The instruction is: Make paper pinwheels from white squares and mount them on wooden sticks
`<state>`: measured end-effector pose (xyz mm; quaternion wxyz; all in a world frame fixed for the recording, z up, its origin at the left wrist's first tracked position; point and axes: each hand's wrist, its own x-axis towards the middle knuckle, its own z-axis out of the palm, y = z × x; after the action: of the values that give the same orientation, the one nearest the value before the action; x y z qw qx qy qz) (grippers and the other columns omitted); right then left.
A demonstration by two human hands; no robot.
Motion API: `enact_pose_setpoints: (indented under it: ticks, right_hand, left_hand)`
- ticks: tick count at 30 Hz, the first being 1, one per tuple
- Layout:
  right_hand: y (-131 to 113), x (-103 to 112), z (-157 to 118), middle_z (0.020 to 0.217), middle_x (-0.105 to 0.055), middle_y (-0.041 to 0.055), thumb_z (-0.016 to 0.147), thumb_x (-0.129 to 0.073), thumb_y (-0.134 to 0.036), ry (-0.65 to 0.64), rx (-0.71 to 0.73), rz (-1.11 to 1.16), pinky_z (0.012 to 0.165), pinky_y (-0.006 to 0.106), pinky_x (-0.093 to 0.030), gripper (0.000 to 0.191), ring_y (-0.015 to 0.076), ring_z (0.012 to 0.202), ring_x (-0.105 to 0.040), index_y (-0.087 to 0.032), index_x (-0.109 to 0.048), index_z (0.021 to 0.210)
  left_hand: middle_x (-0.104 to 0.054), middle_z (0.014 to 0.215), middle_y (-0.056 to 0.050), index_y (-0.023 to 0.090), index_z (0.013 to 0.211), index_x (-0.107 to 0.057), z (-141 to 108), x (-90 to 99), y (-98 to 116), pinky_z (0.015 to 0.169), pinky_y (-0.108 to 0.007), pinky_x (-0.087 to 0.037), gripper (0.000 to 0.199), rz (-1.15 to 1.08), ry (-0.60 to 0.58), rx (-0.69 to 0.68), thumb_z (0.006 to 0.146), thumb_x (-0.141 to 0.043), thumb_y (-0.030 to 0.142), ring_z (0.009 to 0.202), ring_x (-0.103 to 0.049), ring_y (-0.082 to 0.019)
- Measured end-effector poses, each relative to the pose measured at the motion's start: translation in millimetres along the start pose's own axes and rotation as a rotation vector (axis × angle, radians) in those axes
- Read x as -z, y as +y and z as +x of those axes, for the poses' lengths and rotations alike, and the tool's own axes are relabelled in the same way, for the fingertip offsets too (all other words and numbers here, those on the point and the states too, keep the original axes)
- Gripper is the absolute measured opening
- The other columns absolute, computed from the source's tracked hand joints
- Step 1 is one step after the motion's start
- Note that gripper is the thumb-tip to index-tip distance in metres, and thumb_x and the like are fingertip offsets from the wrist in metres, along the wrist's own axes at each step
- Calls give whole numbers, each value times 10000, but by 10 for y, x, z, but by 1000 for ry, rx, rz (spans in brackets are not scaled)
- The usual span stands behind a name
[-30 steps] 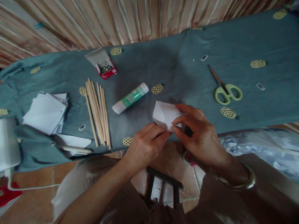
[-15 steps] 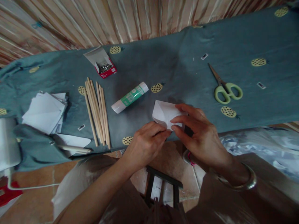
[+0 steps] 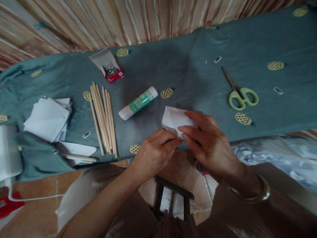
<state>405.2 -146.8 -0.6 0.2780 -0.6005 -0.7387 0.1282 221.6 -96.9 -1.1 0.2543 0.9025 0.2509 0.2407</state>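
A small folded piece of white paper (image 3: pixel 174 117) is held between my two hands at the table's near edge. My left hand (image 3: pixel 157 147) pinches its lower corner, fingers curled. My right hand (image 3: pixel 209 138) grips the paper's right side, with thumb and fingers on the paper near the left fingertips. Part of the paper is hidden behind the fingers. Just up and left of it lies a glue stick (image 3: pixel 138 103) with a green label. Farther right, green-handled scissors (image 3: pixel 239 92) rest with their blades pointing away.
Several thin wooden sticks (image 3: pixel 102 120) lie left of the glue stick. Behind them stands an open red box (image 3: pixel 114 76) of small metal pieces. A stack of white paper (image 3: pixel 47 119) sits at the left, near a white device (image 3: pixel 10 152). A patterned cloth (image 3: pixel 193 76) covers the table.
The fingers of my right hand have shifted slightly left over the paper. My left hand keeps its pinch, and the objects on the table stay in place.
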Motion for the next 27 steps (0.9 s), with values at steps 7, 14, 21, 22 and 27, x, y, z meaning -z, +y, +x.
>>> enact_pose_setpoints:
  ticks: [7, 14, 21, 22, 27]
  right_hand:
    - [-63, -121, -50, 1296, -577, 203, 929, -419, -117, 66, 109, -142, 926, 526, -490, 246, 324, 1202, -515, -137, -631, 1052]
    - [-114, -255, -88, 1322, -592, 191, 931, -421, -87, 73, 172, -129, 954, 498, -475, 308, 302, 1240, -515, -125, -552, 1207]
    - [-31, -91, -39, 1323, -578, 173, 885, -443, -97, 57, 84, -42, 967, 508, -479, 290, 299, 1212, -532, -160, -591, 1127]
    - [1, -49, -22, 1325, -573, 169, 875, -449, -99, 68, 61, -21, 975, 505, -479, 301, 293, 1210, -535, -160, -589, 1134]
    - [158, 85, 58, 1317, -577, 175, 874, -455, -128, 86, -56, -61, 1039, 534, -441, 345, 306, 1242, -529, -135, -574, 1197]
  left_hand:
    - [-684, 867, -71, 108, 973, -674, -5, -13, -5, 696, -289, -560, 151, 26, 2, -6, 920, -533, 124, 805, -623, -158]
    - [-674, 843, -68, 108, 921, -664, 7, -8, -7, 683, -287, -563, 129, 80, 12, -20, 912, -536, 120, 776, -622, -156]
    - [-691, 894, -80, 94, 990, -660, -13, -28, 7, 714, -291, -563, 135, 105, 29, -25, 908, -558, 125, 806, -636, -162]
    - [-694, 907, -83, 95, 1006, -659, -18, -31, 6, 719, -294, -563, 142, 108, 36, -29, 906, -562, 127, 813, -637, -163]
    - [-698, 920, -84, 105, 1006, -657, -23, 17, -55, 717, -308, -559, 139, 168, 40, -48, 909, -559, 127, 814, -633, -167]
